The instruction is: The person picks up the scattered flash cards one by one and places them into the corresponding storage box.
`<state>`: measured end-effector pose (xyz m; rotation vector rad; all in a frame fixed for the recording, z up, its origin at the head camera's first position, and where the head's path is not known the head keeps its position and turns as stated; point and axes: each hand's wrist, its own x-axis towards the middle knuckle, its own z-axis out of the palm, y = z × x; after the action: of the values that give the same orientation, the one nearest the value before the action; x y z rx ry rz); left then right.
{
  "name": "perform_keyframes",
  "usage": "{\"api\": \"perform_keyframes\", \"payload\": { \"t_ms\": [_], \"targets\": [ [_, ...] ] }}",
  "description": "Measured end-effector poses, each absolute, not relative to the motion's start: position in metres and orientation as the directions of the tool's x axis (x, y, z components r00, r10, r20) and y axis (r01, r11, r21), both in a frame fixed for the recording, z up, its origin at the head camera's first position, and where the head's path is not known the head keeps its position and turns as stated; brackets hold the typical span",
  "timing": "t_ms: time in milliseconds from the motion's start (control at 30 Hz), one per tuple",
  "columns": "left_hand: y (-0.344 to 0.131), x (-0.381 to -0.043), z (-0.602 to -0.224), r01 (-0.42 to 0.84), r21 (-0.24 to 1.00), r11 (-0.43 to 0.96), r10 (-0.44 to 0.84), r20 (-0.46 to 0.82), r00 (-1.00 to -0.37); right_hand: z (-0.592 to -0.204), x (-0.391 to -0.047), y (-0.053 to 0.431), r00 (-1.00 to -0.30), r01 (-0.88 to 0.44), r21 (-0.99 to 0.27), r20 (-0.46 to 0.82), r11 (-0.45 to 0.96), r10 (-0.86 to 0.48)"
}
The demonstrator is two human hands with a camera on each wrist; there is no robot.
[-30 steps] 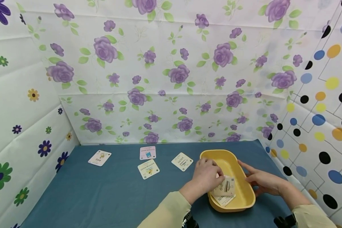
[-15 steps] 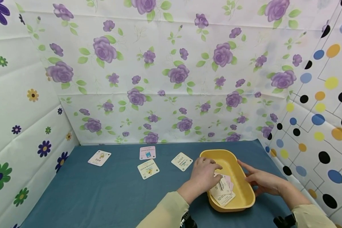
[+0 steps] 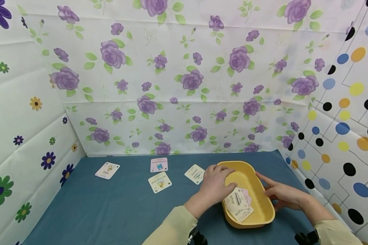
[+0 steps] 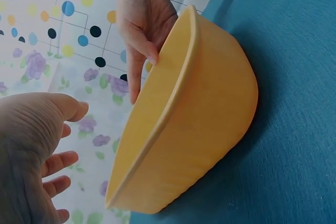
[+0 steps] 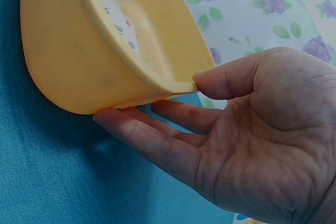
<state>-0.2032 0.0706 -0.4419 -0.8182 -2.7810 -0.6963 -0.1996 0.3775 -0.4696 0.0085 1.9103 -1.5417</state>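
Observation:
A yellow plastic tub (image 3: 265, 212) stands at the table's right side. My right hand (image 3: 284, 194) holds its right side; in the right wrist view, the thumb (image 5: 226, 80) is at the rim and the fingers lie against the outer wall. My left hand (image 3: 214, 183) hovers at the opposite rim, fingers spread and holding nothing. The left wrist view shows its palm (image 4: 26, 135) apart from the tub wall. Inside the tub lie several picture cards, with the "ship" card (image 3: 236, 200) on top and a pink one (image 3: 247, 195) partly hidden beneath.
On the blue tablecloth (image 3: 116, 211) lie a "bee" card (image 3: 107, 170), a pink card (image 3: 158, 164), a "sailing boat" card (image 3: 159, 182) and a "yacht" card (image 3: 195, 174) beside my left hand. Patterned sheets (image 3: 171, 129) border the table at the back and sides.
My left hand has let go of the "ship" card, which now lies in the tub. That hand has drawn back leftward to the rim. The right hand stays in place.

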Motion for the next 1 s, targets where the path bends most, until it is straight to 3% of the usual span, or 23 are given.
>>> {"api": "perform_keyframes", "payload": {
  "t_ms": [1000],
  "targets": [
    [0.011, -0.204, -0.441, 0.471, 0.611, 0.637, 0.385, 0.277, -0.880, -0.467, -0.198, 0.375, -0.783, 0.418, -0.854, -0.512, 0.309, -0.355]
  ]
}}
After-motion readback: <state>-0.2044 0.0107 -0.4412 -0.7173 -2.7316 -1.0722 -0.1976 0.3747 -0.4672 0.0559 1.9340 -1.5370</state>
